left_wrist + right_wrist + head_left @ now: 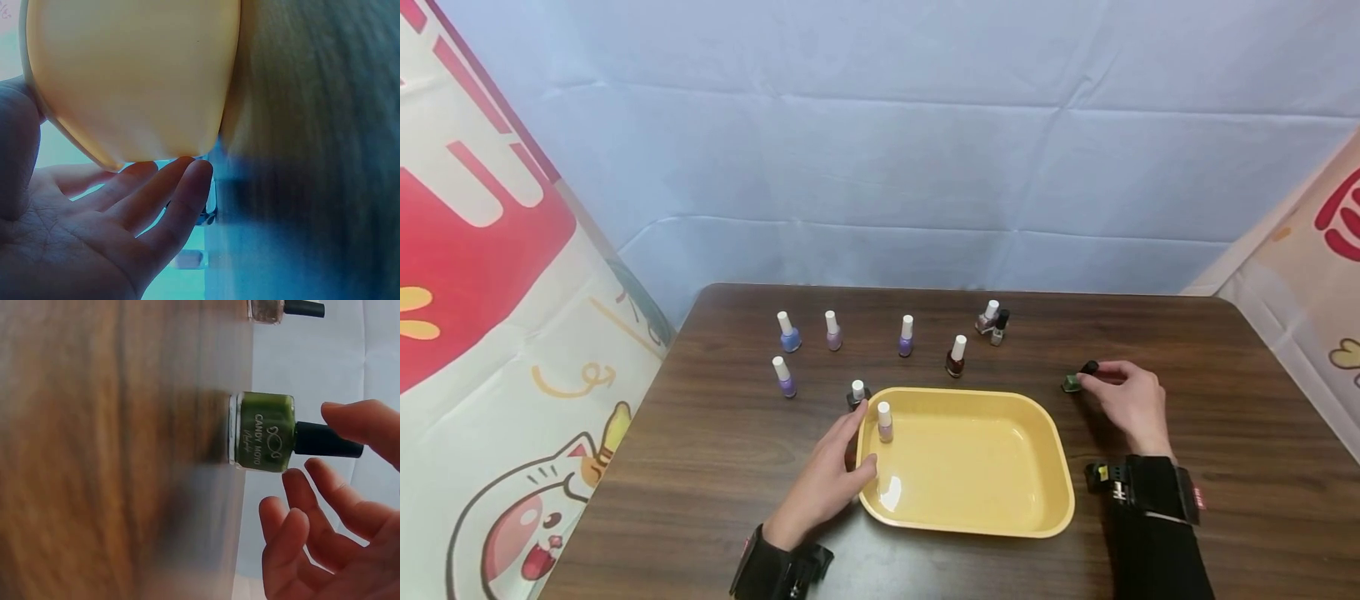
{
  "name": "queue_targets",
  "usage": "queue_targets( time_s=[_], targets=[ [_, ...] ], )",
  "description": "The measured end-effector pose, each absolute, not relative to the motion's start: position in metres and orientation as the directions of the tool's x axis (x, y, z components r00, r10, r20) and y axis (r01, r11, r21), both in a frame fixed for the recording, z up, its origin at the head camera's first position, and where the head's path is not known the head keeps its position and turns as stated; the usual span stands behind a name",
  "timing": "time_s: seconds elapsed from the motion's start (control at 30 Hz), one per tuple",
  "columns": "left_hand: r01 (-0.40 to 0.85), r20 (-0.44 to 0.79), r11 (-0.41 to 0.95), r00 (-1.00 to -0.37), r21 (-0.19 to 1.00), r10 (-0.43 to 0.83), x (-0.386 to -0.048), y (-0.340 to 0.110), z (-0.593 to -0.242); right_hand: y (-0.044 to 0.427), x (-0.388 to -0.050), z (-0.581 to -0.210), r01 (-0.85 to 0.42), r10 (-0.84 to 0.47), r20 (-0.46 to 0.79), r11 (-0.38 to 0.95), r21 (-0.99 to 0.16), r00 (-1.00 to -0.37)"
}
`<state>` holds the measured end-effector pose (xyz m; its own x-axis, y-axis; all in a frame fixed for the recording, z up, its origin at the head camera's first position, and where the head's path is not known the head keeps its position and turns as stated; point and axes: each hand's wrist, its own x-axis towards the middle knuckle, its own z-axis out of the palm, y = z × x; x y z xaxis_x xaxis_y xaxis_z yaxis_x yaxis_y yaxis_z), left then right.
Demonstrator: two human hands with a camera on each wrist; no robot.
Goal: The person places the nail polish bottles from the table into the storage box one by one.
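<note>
My left hand [827, 471] grips the left end of a yellow tray [970, 532], its thumb by the rim and its fingers against the outer wall [144, 125]. Inside that end stands a pale pink nail polish bottle [885, 429] with a white cap. To the right of the tray, my right hand [1131, 404] pinches the black cap of a green nail polish bottle [265, 432] between thumb and fingers. That bottle is upright at the tabletop; whether its base touches the wood I cannot tell. A dark bottle [856, 400] with a white cap stands beside my left fingertips.
Several bottles stand beyond the tray: blue [790, 340], lilac [834, 340], purple [906, 343] and dark brown [954, 365]. Another purple one [787, 386] is at the left. Two bottles stand close together, one white-capped [986, 322], one black-capped [997, 335]. Cloth [880, 167] hangs behind the table.
</note>
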<state>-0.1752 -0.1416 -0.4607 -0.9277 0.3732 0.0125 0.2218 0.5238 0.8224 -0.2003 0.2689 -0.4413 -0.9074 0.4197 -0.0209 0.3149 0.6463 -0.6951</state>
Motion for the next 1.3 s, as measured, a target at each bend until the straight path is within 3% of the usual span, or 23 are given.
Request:
queue_targets(
  time_s=[1.3],
  targets=[
    [0.227,0.013,0.528,-0.926,0.818,0.378,-0.1742,-0.1418,-0.4598,0.2654,-0.2024,-0.4446,0.345,0.41,-0.068,0.653,-0.674,-0.91]
  ],
)
